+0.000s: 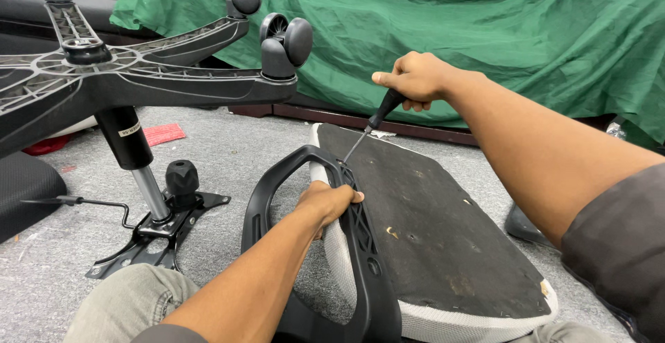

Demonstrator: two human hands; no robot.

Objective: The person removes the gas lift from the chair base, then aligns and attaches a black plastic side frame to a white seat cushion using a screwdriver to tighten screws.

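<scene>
Right hand: the right hand [414, 80] is clenched around the black handle of a screwdriver [370, 125], held above the far end of the seat.
Screwdriver: it slants down and to the left from the fist; its thin metal shaft ends at the upper part of the armrest, where the armrest meets the seat. Whether the tip sits in a screw cannot be told.
Left hand: the left hand [327, 201] is wrapped around the inner bar of the black plastic armrest [277, 197], fingers curled over onto the seat edge, just below the screwdriver tip.
Armrest: a black loop standing along the left edge of the seat, between the two hands.
Seat: an upturned chair seat [443, 239] lies on the floor with its dark underside up and a pale mesh rim showing; it rests near the person's knees.
Chair base: a black star-shaped chair base [138, 73] with castors lies tipped to the left, its gas cylinder [138, 163] running down to a metal mechanism plate, well apart from both hands.
Floor: grey carpet [228, 149].
Background: a green cloth [485, 31] is draped behind the seat.
</scene>
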